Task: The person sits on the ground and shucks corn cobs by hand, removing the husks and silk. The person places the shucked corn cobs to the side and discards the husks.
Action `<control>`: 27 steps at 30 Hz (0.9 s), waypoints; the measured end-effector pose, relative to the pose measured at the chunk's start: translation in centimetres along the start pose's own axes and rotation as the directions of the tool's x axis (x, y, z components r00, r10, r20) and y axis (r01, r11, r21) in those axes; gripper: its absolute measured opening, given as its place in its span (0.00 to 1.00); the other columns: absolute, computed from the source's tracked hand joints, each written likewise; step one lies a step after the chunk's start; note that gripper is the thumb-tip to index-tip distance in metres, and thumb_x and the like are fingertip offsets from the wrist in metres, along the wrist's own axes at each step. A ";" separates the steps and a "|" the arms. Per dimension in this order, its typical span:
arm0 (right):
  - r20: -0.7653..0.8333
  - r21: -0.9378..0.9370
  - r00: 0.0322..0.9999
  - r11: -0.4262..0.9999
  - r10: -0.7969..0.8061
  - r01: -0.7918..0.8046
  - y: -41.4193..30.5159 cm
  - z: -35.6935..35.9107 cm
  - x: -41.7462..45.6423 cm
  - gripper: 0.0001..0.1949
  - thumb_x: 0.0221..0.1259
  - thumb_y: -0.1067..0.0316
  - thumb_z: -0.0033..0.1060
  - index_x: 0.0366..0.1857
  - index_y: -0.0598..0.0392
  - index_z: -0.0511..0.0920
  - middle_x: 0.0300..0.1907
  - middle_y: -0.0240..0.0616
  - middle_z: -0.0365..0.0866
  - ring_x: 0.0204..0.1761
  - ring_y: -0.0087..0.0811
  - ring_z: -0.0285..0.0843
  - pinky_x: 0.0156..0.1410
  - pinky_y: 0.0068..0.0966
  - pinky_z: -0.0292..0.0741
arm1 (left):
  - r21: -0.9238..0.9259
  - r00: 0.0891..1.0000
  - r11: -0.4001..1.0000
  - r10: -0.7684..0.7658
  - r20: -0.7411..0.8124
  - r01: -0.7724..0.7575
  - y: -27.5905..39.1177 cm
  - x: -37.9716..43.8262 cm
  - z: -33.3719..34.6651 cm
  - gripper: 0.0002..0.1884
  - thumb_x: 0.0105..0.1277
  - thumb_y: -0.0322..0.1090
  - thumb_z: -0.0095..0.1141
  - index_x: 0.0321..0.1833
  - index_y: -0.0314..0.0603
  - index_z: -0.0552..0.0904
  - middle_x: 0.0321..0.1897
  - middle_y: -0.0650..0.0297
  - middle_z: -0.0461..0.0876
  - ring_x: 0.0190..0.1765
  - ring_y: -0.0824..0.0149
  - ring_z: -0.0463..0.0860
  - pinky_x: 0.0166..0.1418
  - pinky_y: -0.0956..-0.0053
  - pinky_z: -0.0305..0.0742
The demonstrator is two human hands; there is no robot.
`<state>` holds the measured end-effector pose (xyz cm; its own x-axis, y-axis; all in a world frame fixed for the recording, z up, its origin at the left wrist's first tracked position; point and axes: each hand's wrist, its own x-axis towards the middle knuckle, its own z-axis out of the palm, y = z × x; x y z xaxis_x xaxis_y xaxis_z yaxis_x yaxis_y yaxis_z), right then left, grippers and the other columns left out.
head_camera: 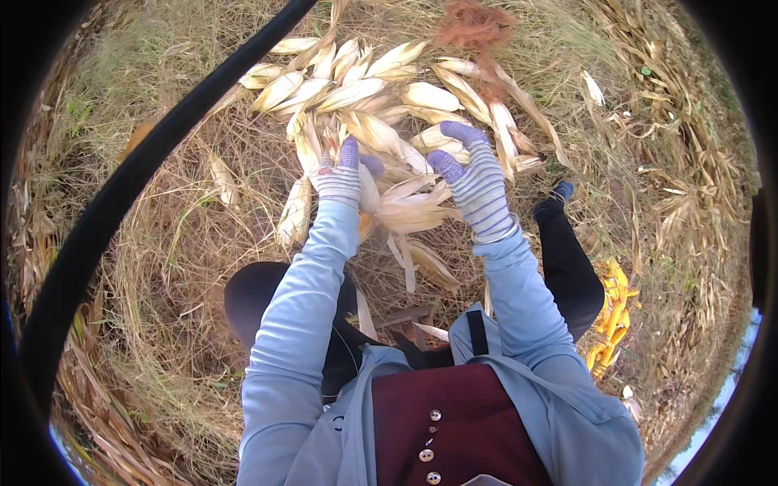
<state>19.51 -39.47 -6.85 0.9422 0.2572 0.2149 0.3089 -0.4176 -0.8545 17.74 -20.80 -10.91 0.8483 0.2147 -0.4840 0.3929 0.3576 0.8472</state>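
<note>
Dried corn ears in pale husks point(349, 94) lie in a loose pile on the straw before me. My left hand point(341, 173), in a striped knit glove, is at the pile's near edge, its fingers around part of a husked ear; the grip is partly hidden. Beside it, peeled-back husk leaves point(413, 206) fan out to the right, and a bit of orange-yellow shows near my left wrist. My right hand point(477, 176), in a matching glove, is just right of these leaves, thumb and forefinger spread apart, with nothing seen between them.
Bare yellow corn cobs point(611, 322) lie heaped outside my right knee. Reddish-brown fibres point(477, 27) lie beyond the husked ears. A single husk point(223, 179) lies to the left. Dry stalks point(662, 79) line the right side. A dark curved strap or tube point(152, 152) crosses the view at left.
</note>
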 end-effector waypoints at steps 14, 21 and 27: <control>0.864 0.209 0.455 0.669 0.216 -0.714 1.3 4.4 -3.3 0.20 0.56 0.59 0.57 0.48 0.63 0.72 0.41 0.36 0.77 0.41 0.23 0.72 0.45 0.20 0.71 | -0.515 0.962 0.849 0.029 0.272 0.120 -1.8 1.3 0.7 0.24 0.61 0.50 0.51 0.46 0.32 0.75 0.36 0.55 0.79 0.34 0.66 0.77 0.38 0.74 0.73; 0.311 -0.317 0.866 0.901 0.392 -0.295 -0.8 4.9 -3.6 0.32 0.52 0.43 0.54 0.54 0.60 0.68 0.35 0.49 0.79 0.36 0.37 0.78 0.42 0.26 0.74 | -0.329 0.987 0.931 0.140 -0.077 -0.157 -5.0 3.5 1.5 0.22 0.61 0.45 0.55 0.49 0.32 0.74 0.37 0.58 0.78 0.38 0.69 0.76 0.43 0.77 0.72; 0.128 -0.339 0.952 0.914 0.279 -0.222 -0.8 6.5 -5.5 0.30 0.54 0.43 0.49 0.57 0.50 0.67 0.32 0.50 0.79 0.32 0.45 0.79 0.38 0.33 0.75 | -0.069 0.967 0.983 0.155 -0.201 -0.172 -3.8 1.4 2.7 0.24 0.62 0.48 0.52 0.49 0.30 0.74 0.37 0.54 0.80 0.37 0.64 0.79 0.39 0.74 0.74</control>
<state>13.24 -34.89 -10.44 0.9662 0.2399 -0.0946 0.1170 -0.7345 -0.6685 18.42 -24.35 -14.21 0.8101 0.4455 -0.3812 0.2160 0.3777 0.9004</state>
